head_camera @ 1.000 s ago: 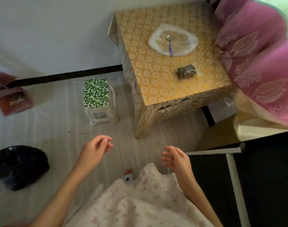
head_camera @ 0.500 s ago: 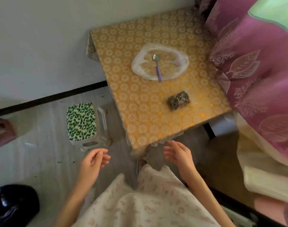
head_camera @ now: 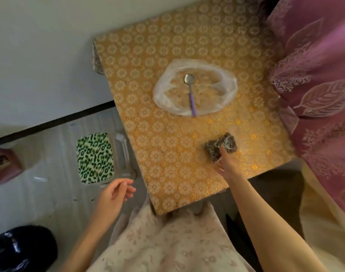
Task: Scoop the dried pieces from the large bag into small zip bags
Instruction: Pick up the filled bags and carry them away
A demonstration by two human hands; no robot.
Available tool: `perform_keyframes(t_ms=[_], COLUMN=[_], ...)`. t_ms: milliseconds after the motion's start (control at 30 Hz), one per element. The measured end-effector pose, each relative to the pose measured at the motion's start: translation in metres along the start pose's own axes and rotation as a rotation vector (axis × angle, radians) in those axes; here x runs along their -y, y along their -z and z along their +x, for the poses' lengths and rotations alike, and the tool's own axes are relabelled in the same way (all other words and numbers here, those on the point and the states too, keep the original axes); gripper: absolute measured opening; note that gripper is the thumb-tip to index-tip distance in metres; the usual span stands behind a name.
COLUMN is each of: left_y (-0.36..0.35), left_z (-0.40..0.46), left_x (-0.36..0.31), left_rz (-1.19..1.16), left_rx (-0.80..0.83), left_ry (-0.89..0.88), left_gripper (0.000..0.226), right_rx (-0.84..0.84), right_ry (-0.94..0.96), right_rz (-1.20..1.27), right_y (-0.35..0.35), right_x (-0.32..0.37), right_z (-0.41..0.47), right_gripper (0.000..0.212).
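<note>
the small dark packet [head_camera: 220,147] is being touched by the right hand [head_camera: 227,164], its grip unclear; the left hand [head_camera: 113,195] is being held loosely open; the packet is risking being nudged off the table [head_camera: 167,154].

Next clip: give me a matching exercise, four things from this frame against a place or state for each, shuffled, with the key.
Things:
1. purple-handled metal spoon
2. small dark clear-wrapped packet
3. green leopard-print stool
4. left hand

Places or states:
A. on the floor left of the table
B. lying in the large clear plastic bag
C. fingers loosely curled, holding nothing
D. touched by the right hand

Pairs: 1-B, 2-D, 3-A, 4-C
</note>
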State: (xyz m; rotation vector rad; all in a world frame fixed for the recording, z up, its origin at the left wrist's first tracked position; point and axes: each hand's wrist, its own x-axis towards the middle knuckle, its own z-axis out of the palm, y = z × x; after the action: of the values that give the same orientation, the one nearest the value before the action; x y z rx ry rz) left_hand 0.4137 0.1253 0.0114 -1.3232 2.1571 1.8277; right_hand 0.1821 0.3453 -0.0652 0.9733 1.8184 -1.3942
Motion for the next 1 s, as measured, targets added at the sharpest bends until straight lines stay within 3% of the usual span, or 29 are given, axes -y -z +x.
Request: perform_keyframes(t_ms=[233, 533, 733, 867, 1000], left_y=[0.001, 0.013, -0.001, -0.014, -0.024], left_z=[0.038, 0.059, 0.075, 0.080, 0.071], left_x=[-0.019, -0.036, -0.059, -0.078, -0.086], left_rz=[0.022, 0.172, 0.275, 0.420, 0.551], left_rx=[0.020, 0.194, 0.536, 0.819, 1.014], left_ry=[-0.021, -0.130, -0.200, -0.284, -0.399], left_gripper=[0.025, 0.023, 0.023, 0.024, 0.024], right_rx=[-0.289, -0.262, -0.200, -0.298, -0.444], right_ry=[-0.084, -0.051, -0.011, -0.053, -0.043], right_rz=[-0.029, 0.182, 0.431, 0.674, 1.037], right_y=[-0.038, -0.026, 0.003, 0.003, -0.014], right_x=[0.015, -0.014, -0.073, -0.134, -0.202], right_z=[0.039, -0.005, -0.098, -0.161, -0.221], right_gripper=[0.091, 0.072, 0.057, 0.062, 0.042])
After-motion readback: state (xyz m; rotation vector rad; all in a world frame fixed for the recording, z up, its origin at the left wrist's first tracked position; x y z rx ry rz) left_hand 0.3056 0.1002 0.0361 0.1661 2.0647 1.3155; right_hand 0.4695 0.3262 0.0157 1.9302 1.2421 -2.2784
